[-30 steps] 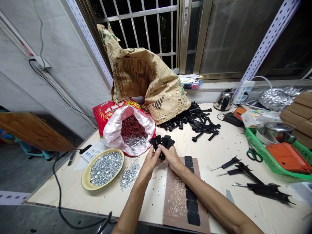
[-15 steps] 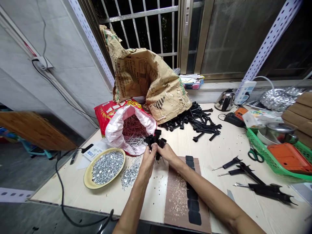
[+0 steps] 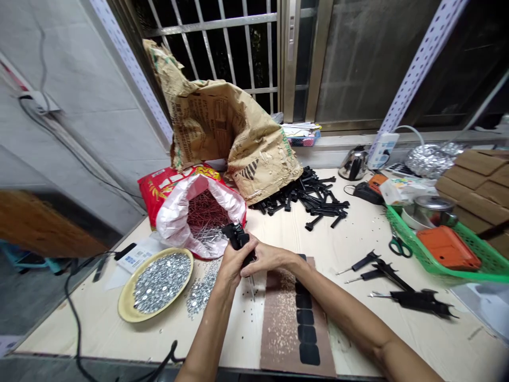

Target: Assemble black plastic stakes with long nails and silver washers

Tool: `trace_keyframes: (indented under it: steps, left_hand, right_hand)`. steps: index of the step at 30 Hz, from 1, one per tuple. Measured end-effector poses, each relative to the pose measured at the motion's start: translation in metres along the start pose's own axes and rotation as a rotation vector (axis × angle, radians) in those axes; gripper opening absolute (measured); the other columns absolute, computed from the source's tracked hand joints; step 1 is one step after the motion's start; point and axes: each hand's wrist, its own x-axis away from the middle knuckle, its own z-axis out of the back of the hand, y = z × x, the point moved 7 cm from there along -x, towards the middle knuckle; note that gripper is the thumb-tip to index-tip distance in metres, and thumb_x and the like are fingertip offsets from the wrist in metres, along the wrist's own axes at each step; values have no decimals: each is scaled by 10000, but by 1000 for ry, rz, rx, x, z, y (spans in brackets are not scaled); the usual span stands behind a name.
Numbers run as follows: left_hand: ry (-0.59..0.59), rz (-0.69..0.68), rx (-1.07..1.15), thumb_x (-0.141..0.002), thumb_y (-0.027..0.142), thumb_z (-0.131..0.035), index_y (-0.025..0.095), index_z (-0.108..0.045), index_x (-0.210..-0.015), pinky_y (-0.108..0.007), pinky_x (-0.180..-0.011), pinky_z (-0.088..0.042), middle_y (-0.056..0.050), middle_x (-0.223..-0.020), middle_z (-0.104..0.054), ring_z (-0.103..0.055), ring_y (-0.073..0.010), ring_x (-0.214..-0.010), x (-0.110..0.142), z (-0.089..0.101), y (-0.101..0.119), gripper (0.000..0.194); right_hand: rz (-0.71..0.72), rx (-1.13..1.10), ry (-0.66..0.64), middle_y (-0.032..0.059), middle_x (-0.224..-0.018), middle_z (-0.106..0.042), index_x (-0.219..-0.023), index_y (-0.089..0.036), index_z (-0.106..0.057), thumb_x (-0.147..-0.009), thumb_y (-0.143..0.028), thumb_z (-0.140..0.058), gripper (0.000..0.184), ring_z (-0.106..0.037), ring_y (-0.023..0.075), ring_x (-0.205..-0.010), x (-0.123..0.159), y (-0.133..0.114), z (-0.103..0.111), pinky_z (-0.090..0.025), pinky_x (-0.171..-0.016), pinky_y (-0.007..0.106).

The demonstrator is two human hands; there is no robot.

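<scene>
Both hands are together above the table, in front of the red sack's mouth. My left hand (image 3: pixel 231 264) is wrapped around a small cluster of black plastic parts (image 3: pixel 237 239). Against the same cluster, my right hand (image 3: pixel 268 257) presses with its thumb and fingers closed. Thin metal rods (image 3: pixel 252 288) stick out below the grip, pointing down at the table. How many parts are held is hidden by the fingers. Left of the hands lie loose metal washers (image 3: pixel 202 291) and a yellow plate (image 3: pixel 128 313) heaped with more washers. The sack (image 3: pixel 167 212) holds reddish and silvery nails or screws.
A brown board (image 3: pixel 274 339) with black square pads and pale crumbs lies under my right forearm. Black plastic parts (image 3: pixel 318 199) are piled beside a torn paper sack (image 3: pixel 262 159). Several rod-tipped black parts (image 3: pixel 421 302), scissors (image 3: pixel 400 246) and a green basket (image 3: pixel 457 270) sit right.
The view has swung right, so the table's things sit further left. My hands have turned the black parts, and the metal rods now show below the grip.
</scene>
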Motion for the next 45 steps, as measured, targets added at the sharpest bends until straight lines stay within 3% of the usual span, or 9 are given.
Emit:
trace_keyframes:
  steps: [4,8,14,21,27,35,39,42,45]
  left_hand:
    - [47,-58,-235,-568,314,-786,126,-563,-971,-239,-513,-460,-2,-723,-624,-578,-124,-548,-16,-7,2,497]
    - [-60,-307,-621,-588,190,-741,165,-514,-1144,-323,-747,-504,-80,-1026,-651,-637,-217,-877,-37,-34,5,601]
    - [-233,-460,-1186,-672,203,-696,207,-437,-1323,-370,-886,-416,-98,-1107,-596,-534,-271,-1053,-60,-88,-38,700]
    - [-323,-532,-1227,-780,306,-623,201,-506,-1295,-420,-895,-393,-152,-1145,-512,-457,-287,-1057,-69,-114,-68,538]
    - [-286,-699,-1162,-750,239,-659,296,-448,-1344,-625,-1028,-186,-154,-1426,-349,-199,-412,-1337,-50,-123,-35,633]
    - [-376,-1030,-1169,-837,358,-556,340,-341,-1403,-630,-1074,-80,-102,-1534,-166,16,-368,-1407,58,-160,12,605]
    - [-318,-956,-1208,-841,416,-530,315,-329,-1415,-615,-1087,-96,-115,-1536,-161,1,-374,-1406,91,-140,11,616]
    - [-314,-907,-1226,-836,330,-560,307,-302,-1424,-622,-1082,-112,-110,-1542,-143,-5,-376,-1404,109,-116,8,642]
    - [-268,-817,-1219,-839,215,-539,286,-317,-1415,-624,-1069,-152,-109,-1518,-222,-61,-364,-1400,112,-79,2,621]
  right_hand:
    - [-63,370,104,101,-1333,-510,-1343,-181,-453,-879,-347,-506,495,-460,214,-1233,25,17,67,-354,-1036,389]
    - [-448,1122,265,87,-1379,-467,-1272,-234,-524,-931,-275,-395,367,-281,291,-1348,70,66,146,-158,-1072,580]
    - [-600,1294,290,87,-1432,-400,-1339,-259,-446,-949,-269,-349,403,-235,310,-1365,128,99,182,-102,-1048,639]
    - [-359,1092,533,144,-1443,-363,-1284,-193,-516,-933,-331,-394,396,-355,290,-1315,148,63,174,-273,-1041,563]
    - [-291,563,898,138,-1065,-617,-1039,-150,-655,-873,-501,-449,439,-609,224,-923,156,35,184,-511,-785,381]
    - [-725,-498,376,-11,-506,-512,-856,-169,-645,-813,-488,-536,340,-404,77,-380,131,42,88,-370,-392,215]
    - [-713,-528,251,-73,-434,-419,-894,-198,-635,-753,-410,-602,256,-241,31,-304,125,22,48,-270,-329,172]
    - [-714,-539,172,-40,-494,-492,-930,-200,-637,-760,-441,-578,301,-337,63,-337,117,13,23,-328,-351,201]
    - [-560,-474,316,19,-712,-607,-1009,-192,-634,-778,-465,-564,364,-449,86,-468,106,6,33,-390,-432,220]
